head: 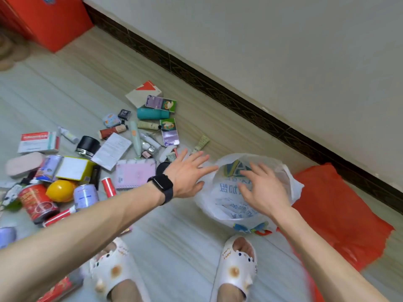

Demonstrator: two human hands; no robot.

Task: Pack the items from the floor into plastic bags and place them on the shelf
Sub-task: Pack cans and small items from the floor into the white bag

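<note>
Head view: left hand and right hand are hovering at the white plastic bag (on the floor), each grip splayed wide, apparently holding nothing.

Bare floor lies open between the clutter pile and the white bag.

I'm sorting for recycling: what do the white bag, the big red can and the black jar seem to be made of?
White bag: thin translucent plastic film, crinkled, with print showing through. Red can: probably metal, glossy printed side and a rimmed end. Black jar: glass or hard plastic, cannot tell; dark body with a silvery band.
</note>
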